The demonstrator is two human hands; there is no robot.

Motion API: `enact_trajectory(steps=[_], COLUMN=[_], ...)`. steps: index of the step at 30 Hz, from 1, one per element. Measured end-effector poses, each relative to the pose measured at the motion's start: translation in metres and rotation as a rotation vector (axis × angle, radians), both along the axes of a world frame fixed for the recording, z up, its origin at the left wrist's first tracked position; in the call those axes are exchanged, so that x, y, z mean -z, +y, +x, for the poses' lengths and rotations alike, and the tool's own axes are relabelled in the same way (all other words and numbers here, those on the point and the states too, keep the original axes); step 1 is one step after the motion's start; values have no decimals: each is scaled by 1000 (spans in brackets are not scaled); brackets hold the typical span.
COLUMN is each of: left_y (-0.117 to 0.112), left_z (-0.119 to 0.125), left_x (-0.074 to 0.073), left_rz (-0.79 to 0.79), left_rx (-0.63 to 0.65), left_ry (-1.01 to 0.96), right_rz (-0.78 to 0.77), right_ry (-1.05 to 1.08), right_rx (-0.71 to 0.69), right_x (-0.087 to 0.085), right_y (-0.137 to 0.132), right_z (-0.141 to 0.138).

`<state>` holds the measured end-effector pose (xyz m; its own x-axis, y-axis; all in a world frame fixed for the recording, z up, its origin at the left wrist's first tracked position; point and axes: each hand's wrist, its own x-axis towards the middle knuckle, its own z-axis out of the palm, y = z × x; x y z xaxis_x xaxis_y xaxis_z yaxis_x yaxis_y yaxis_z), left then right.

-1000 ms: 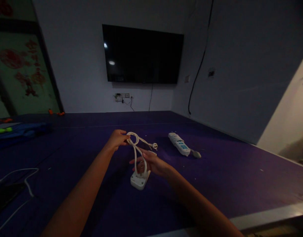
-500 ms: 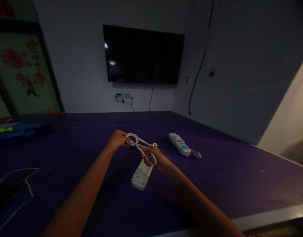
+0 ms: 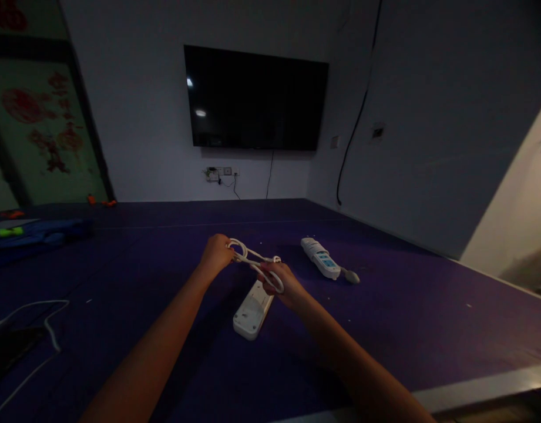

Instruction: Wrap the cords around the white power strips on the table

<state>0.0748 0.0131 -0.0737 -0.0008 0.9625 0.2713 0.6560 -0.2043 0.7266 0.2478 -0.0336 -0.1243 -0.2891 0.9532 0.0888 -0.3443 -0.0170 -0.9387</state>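
A looped white power cord [image 3: 241,249] is stretched between my two hands above the purple surface. My left hand [image 3: 218,252] is closed on the loops at their left end. My right hand [image 3: 282,283] pinches the cord near its right bend, and the white plug [image 3: 276,259] shows just beyond the fingers. Below my right hand lies a white power strip [image 3: 252,314], underside up, its far end partly hidden by that hand. To the right rests a second power strip [image 3: 322,258] with blue sockets, its own cord wound around it.
A dark phone-like object [image 3: 14,349] with a white cable [image 3: 52,332] lies at the left. Farther back on that side is a blue cloth-like pile [image 3: 45,232]. A television [image 3: 256,100] hangs on the wall, and a black cable [image 3: 353,138] runs down the right wall.
My left hand has shifted slightly to the right and turned a little. My right hand and the cord bend have moved slightly right. Both hands keep their hold.
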Motion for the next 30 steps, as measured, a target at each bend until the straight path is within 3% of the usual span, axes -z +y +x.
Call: enact_trajectory(steps=[8,13,21,26,28,30], left_y=[-16,-21,-24,-33,-35,-35], left_z=[17,22,27,38,41,42], left_x=[-6,-7,-5,0,0,-1], left_rz=[174,237,389,393,398,414], left_rx=[15,154,420,571,555,457], left_ry=[130,169,421,450,415,343], right_rz=[13,29,44,96,123,140], right_ry=[-32,-59,-46,-50,-46,-40], right_rx=[32,45,73,144,173,192], right_x=[-3,-4,-4,2,4,4], right_y=[-1,-1,-1,3,4,5], right_z=[1,3,3,0,-1,-2])
